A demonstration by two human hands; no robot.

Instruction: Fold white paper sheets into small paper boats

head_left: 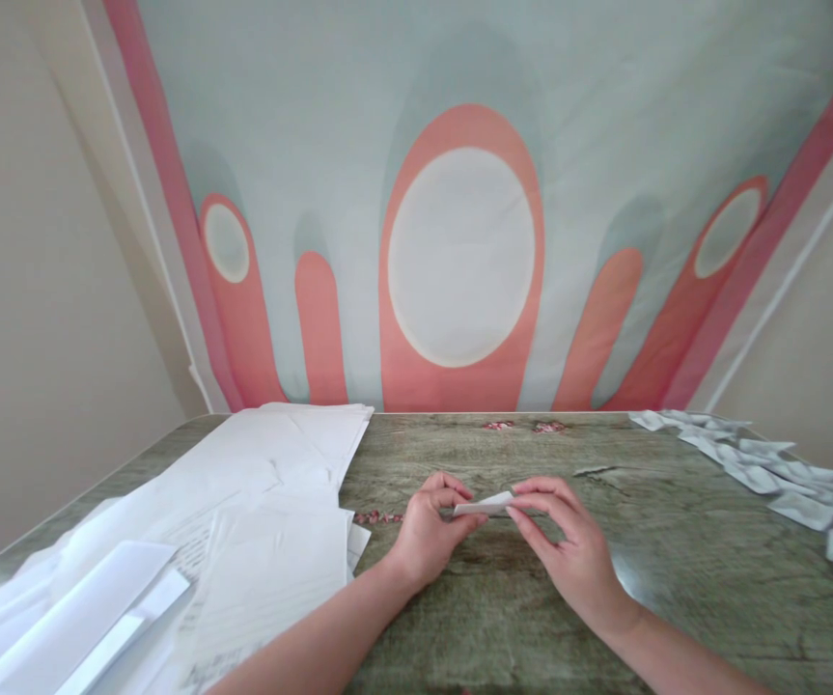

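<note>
A small folded piece of white paper [485, 505] is held just above the wooden table, between my two hands. My left hand [432, 529] pinches its left end between thumb and fingers. At the paper's right end, my right hand [565, 541] grips the tip with the thumb and fingertips. Both hands are near the middle of the table, a short distance apart, joined only by the paper.
Loose white sheets [278, 550], some printed, cover the table's left side, with folded strips [75, 618] on top at the front left. Several folded white paper pieces [770, 468] line the right edge. A patterned backdrop [459, 58] stands behind the wooden table [459, 618].
</note>
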